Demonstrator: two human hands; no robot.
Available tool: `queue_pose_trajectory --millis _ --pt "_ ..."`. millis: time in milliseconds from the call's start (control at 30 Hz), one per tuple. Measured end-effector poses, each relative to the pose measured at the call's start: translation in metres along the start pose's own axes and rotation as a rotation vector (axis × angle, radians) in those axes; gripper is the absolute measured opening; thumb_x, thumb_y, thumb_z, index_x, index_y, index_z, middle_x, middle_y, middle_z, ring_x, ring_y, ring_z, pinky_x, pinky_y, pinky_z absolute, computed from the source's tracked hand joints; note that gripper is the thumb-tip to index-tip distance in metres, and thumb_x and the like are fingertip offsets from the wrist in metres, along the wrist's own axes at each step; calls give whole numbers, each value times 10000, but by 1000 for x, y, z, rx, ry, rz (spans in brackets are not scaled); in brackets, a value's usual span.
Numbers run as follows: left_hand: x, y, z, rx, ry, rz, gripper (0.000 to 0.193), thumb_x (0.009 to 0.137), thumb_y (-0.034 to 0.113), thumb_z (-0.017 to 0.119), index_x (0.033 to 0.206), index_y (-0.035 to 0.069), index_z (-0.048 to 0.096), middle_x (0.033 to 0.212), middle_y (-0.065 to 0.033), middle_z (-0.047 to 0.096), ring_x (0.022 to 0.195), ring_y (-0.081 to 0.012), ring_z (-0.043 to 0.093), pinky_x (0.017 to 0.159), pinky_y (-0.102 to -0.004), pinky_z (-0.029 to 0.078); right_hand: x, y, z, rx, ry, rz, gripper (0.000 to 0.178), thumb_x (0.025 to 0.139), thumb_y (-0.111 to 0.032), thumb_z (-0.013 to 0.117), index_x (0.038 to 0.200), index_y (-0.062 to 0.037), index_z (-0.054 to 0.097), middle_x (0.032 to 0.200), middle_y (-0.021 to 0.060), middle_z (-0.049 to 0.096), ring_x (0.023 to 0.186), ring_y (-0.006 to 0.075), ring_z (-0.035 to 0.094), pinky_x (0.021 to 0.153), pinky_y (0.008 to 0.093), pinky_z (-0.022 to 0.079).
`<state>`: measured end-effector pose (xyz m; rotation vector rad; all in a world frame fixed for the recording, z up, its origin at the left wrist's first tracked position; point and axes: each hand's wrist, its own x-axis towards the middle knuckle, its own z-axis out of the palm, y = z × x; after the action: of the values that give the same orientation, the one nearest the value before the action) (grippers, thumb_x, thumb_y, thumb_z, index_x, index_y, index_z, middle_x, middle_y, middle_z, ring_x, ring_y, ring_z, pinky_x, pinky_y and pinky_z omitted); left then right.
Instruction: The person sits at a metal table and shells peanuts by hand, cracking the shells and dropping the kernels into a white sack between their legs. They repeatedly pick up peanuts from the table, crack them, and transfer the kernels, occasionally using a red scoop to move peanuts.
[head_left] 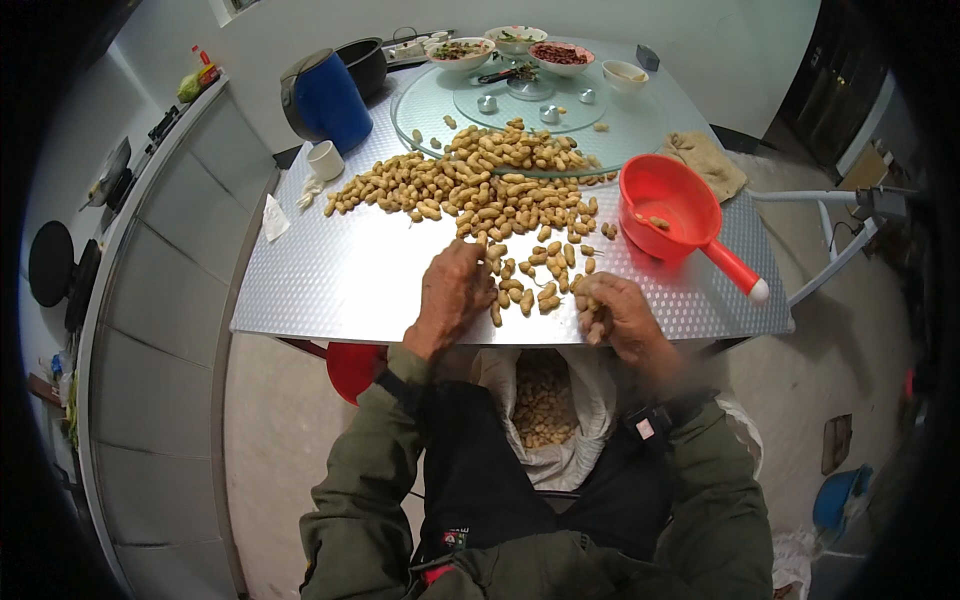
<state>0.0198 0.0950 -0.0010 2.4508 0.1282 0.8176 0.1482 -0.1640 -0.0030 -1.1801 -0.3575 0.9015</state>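
Observation:
A large heap of unshelled peanuts (475, 180) spreads over the patterned silver table (345, 285), with loose peanuts (530, 275) nearer its front edge. My left hand (455, 292) rests at the left side of the loose peanuts, back up, fingers curled in against them; what they pinch is hidden. On the right side, my right hand (622, 315) bends its fingers inward around peanuts at the table's front edge. Between my knees, below that edge, a white woven sack (597, 400) stands open with peanuts (545, 405) inside.
A red plastic dipper (672, 195) holding a few peanuts sits right of the heap, beside a tan cloth (706, 163). Behind are a glass turntable (420, 110) and food bowls (462, 62). A white cup (326, 160) and blue bucket (335, 100) stand at left.

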Motion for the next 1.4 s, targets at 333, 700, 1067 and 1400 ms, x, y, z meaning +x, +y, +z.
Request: queue_pose_trajectory --millis 333,700,1067,1400 --pt "-15 80 21 -85 -150 254 304 889 18 748 1187 36 692 991 -152 665 902 -339 660 760 -432 528 -27 11 17 217 49 124 307 1083 -342 624 1119 -37 640 825 9 613 578 58 565 403 194 404" --pt "48 39 36 157 -256 80 241 925 58 700 1160 47 754 1004 -161 661 981 -358 644 833 -473 513 19 7 -27 -445 374 -345 206 1035 -243 689 938 -63 667 666 -60 516 497 21 421 440 213 318" --pt "84 32 74 250 -314 165 154 844 74 699 992 47 736 928 -155 701 940 -371 678 812 -484 521 12 1 -35 -239 263 -231 256 1064 -257 629 980 -21 683 715 -4 596 506 35 451 455 220 355" --pt "48 105 102 -266 -155 145 157 854 56 706 975 10 618 913 -210 633 898 -430 610 799 -521 474 7 -12 -40 -75 167 -130 350 1072 -389 653 1001 -47 671 745 -12 599 493 22 462 408 193 305"
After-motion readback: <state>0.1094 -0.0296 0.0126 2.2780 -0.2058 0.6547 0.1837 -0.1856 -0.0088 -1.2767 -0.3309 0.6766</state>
